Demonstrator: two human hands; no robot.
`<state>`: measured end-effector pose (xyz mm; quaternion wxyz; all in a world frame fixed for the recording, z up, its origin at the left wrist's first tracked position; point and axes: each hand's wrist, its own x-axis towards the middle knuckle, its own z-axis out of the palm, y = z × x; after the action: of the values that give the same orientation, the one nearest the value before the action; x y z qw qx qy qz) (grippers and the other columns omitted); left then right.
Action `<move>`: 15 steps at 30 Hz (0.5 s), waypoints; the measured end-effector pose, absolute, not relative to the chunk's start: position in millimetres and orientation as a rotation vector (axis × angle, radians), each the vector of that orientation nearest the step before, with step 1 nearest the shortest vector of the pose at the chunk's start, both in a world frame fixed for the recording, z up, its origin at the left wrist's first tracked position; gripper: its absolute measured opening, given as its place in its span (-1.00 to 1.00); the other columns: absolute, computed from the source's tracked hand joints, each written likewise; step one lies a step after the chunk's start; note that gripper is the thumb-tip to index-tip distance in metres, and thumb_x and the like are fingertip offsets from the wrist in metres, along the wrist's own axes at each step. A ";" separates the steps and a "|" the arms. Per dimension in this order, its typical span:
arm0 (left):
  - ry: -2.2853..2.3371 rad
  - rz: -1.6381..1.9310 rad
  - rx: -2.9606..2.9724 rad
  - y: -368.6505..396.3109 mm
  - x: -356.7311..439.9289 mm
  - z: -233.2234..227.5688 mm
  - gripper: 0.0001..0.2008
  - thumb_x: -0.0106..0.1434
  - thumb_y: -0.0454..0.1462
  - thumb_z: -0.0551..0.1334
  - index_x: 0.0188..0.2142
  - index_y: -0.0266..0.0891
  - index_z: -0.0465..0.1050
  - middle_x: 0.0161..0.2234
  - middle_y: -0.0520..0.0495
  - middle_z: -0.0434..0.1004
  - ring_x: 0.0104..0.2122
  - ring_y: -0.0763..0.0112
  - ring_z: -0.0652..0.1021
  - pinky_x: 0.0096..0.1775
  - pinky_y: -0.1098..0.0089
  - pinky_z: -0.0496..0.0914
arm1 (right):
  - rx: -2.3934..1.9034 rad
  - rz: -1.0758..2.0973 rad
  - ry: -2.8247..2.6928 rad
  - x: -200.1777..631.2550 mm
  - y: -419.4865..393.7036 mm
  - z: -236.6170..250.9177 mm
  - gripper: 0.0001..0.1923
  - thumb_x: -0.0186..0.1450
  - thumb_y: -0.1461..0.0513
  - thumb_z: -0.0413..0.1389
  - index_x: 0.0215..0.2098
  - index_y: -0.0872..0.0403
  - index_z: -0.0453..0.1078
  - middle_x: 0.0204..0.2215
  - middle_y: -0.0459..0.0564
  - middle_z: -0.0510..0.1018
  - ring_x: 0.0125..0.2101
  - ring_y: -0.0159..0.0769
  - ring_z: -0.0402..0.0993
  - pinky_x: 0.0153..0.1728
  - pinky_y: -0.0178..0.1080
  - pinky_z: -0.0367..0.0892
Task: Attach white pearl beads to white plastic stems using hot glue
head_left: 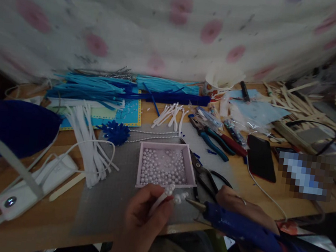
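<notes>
My left hand (147, 221) pinches a short white stem (158, 202) with a few pearl beads at its tip. In my right hand (246, 213) is a blue hot glue gun (253, 232), its metal nozzle pointing left, a short gap from the beaded tip. Just beyond my left hand stands a pink box (192, 170) holding many loose pearl beads (156, 171). A few white beads (181, 197) lie between the stem and the nozzle. Farther back, several similar white stems (172, 116) rest on the grey mat (99, 207).
Black-handled pliers (207, 178) lie right of the box, with teal-handled pliers (215, 142) behind. White pipe cleaners (87, 144), a blue pom-pom flower (114, 132) and a white power strip (38, 183) are at left. A dark phone (261, 158) and cable lie at right.
</notes>
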<state>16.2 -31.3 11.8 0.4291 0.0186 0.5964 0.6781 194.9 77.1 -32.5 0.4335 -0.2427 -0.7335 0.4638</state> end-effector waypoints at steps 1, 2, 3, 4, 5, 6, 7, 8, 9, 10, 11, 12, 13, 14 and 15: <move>1.483 1.686 0.043 -30.9 15.9 11.9 -0.68 -0.19 -0.11 0.71 -0.50 -0.10 0.70 -0.56 0.10 0.60 -0.59 0.62 0.36 -0.49 0.58 0.26 | -0.631 1.118 -1.824 195.1 75.5 -32.8 -0.43 0.29 -0.35 0.12 -0.32 -0.09 0.55 -0.49 -0.04 0.53 -0.42 -0.06 0.47 -0.30 -0.04 0.40; 1.476 1.672 0.048 -30.6 15.4 12.0 -0.67 -0.19 -0.09 0.71 -0.51 -0.11 0.70 -0.57 0.10 0.58 -0.59 0.62 0.34 -0.51 0.59 0.24 | -0.664 1.075 -1.814 195.1 73.9 -32.3 -0.44 0.28 -0.35 0.13 -0.28 -0.10 0.58 -0.43 -0.02 0.58 -0.36 -0.01 0.53 -0.27 -0.02 0.44; 1.468 1.656 0.058 -30.5 14.9 12.1 -0.66 -0.19 -0.08 0.71 -0.53 -0.13 0.69 -0.59 0.10 0.54 -0.60 0.62 0.32 -0.52 0.59 0.22 | -0.707 1.037 -1.804 195.0 72.6 -30.9 -0.45 0.27 -0.34 0.16 -0.23 -0.11 0.59 -0.39 0.00 0.62 -0.30 0.03 0.57 -0.25 -0.01 0.47; 1.459 1.641 0.067 -30.6 14.3 12.0 -0.65 -0.19 -0.07 0.71 -0.54 -0.14 0.68 -0.60 0.11 0.49 -0.60 0.62 0.30 -0.53 0.58 0.21 | -0.750 1.010 -1.796 194.8 71.9 -28.7 -0.47 0.26 -0.32 0.19 -0.21 -0.12 0.61 -0.36 0.01 0.64 -0.27 0.05 0.59 -0.24 -0.01 0.49; 1.450 1.627 0.076 -31.0 13.7 11.5 -0.65 -0.19 -0.06 0.70 -0.55 -0.14 0.67 -0.62 0.12 0.44 -0.61 0.62 0.28 -0.53 0.58 0.20 | -0.787 0.993 -1.790 194.7 72.1 -25.7 -0.50 0.27 -0.30 0.21 -0.21 -0.12 0.61 -0.36 0.01 0.66 -0.27 0.04 0.60 -0.25 -0.02 0.50; 1.443 1.615 0.085 -31.7 13.0 10.7 -0.65 -0.18 -0.06 0.70 -0.55 -0.15 0.66 -0.63 0.13 0.40 -0.61 0.61 0.26 -0.54 0.58 0.20 | -0.811 0.996 -1.799 195.2 73.4 -22.2 -0.53 0.28 -0.27 0.22 -0.24 -0.12 0.62 -0.38 0.01 0.66 -0.30 0.01 0.61 -0.28 -0.05 0.50; 1.437 1.610 0.091 -32.7 12.2 9.5 -0.65 -0.17 -0.05 0.70 -0.55 -0.15 0.66 -0.65 0.14 0.36 -0.61 0.61 0.25 -0.54 0.58 0.20 | -0.809 1.008 -1.828 196.6 75.9 -18.5 -0.55 0.29 -0.26 0.23 -0.31 -0.10 0.62 -0.43 0.00 0.64 -0.38 -0.04 0.59 -0.36 -0.09 0.47; 1.433 1.609 0.092 -34.0 11.2 7.8 -0.64 -0.17 -0.04 0.70 -0.54 -0.15 0.67 -0.65 0.14 0.34 -0.62 0.62 0.25 -0.54 0.59 0.19 | -0.805 1.029 -1.879 199.5 79.4 -15.1 -0.54 0.29 -0.25 0.23 -0.37 -0.09 0.62 -0.49 -0.01 0.62 -0.45 -0.08 0.56 -0.44 -0.12 0.44; 1.434 1.611 0.093 -35.4 10.0 5.7 -0.63 -0.16 0.00 0.69 -0.54 -0.15 0.68 -0.66 0.14 0.33 -0.62 0.62 0.24 -0.54 0.60 0.18 | -0.812 1.044 -1.930 204.0 83.7 -12.5 -0.53 0.29 -0.24 0.23 -0.42 -0.08 0.62 -0.54 -0.01 0.60 -0.51 -0.11 0.53 -0.50 -0.14 0.41; 1.437 1.620 0.091 -36.8 8.6 3.4 -0.61 -0.17 0.03 0.68 -0.53 -0.15 0.69 -0.66 0.14 0.33 -0.62 0.62 0.25 -0.55 0.60 0.16 | -0.842 1.035 -1.962 210.4 88.4 -10.8 -0.53 0.29 -0.24 0.24 -0.44 -0.07 0.63 -0.57 -0.01 0.60 -0.55 -0.13 0.51 -0.55 -0.16 0.39; 1.439 1.637 0.082 -38.0 7.0 1.0 -0.58 -0.18 0.07 0.68 -0.52 -0.15 0.70 -0.66 0.13 0.35 -0.61 0.62 0.25 -0.55 0.60 0.16 | -0.926 1.015 -1.981 218.4 93.3 -10.4 -0.56 0.28 -0.21 0.26 -0.42 -0.07 0.64 -0.56 -0.01 0.62 -0.55 -0.12 0.54 -0.56 -0.16 0.42; 1.440 1.656 0.063 -38.8 5.3 -1.3 -0.57 -0.20 0.09 0.67 -0.51 -0.14 0.72 -0.65 0.12 0.38 -0.61 0.62 0.25 -0.55 0.61 0.17 | -1.057 0.956 -1.938 227.4 98.2 -11.1 -0.58 0.29 -0.19 0.27 -0.42 -0.07 0.65 -0.55 -0.01 0.65 -0.55 -0.11 0.56 -0.57 -0.16 0.44; 1.438 1.675 0.041 -39.4 3.4 -3.4 -0.56 -0.21 0.10 0.67 -0.50 -0.14 0.73 -0.64 0.12 0.39 -0.61 0.63 0.26 -0.55 0.61 0.19 | -1.208 0.872 -1.882 236.7 102.8 -12.9 -0.62 0.30 -0.15 0.27 -0.42 -0.08 0.65 -0.54 -0.02 0.67 -0.55 -0.10 0.57 -0.60 -0.16 0.44; 1.437 1.692 0.021 -39.5 1.5 -5.1 -0.55 -0.23 0.09 0.68 -0.49 -0.13 0.73 -0.64 0.12 0.39 -0.61 0.64 0.26 -0.55 0.62 0.20 | -1.350 0.767 -1.834 245.7 107.4 -15.5 -0.68 0.30 -0.10 0.28 -0.42 -0.09 0.65 -0.53 -0.03 0.69 -0.56 -0.10 0.58 -0.64 -0.17 0.42; 1.439 1.707 0.006 -39.4 -0.5 -6.5 -0.55 -0.25 0.08 0.69 -0.49 -0.13 0.73 -0.64 0.13 0.38 -0.61 0.64 0.26 -0.54 0.63 0.22 | -1.465 0.659 -1.802 253.6 112.0 -18.8 -0.71 0.29 -0.06 0.29 -0.44 -0.09 0.64 -0.56 -0.04 0.69 -0.59 -0.10 0.57 -0.67 -0.18 0.39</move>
<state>-0.5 -39.4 -6.5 0.4390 0.0024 0.5790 0.6871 253.6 112.0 -18.8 0.3557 -0.5673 -0.6976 0.2551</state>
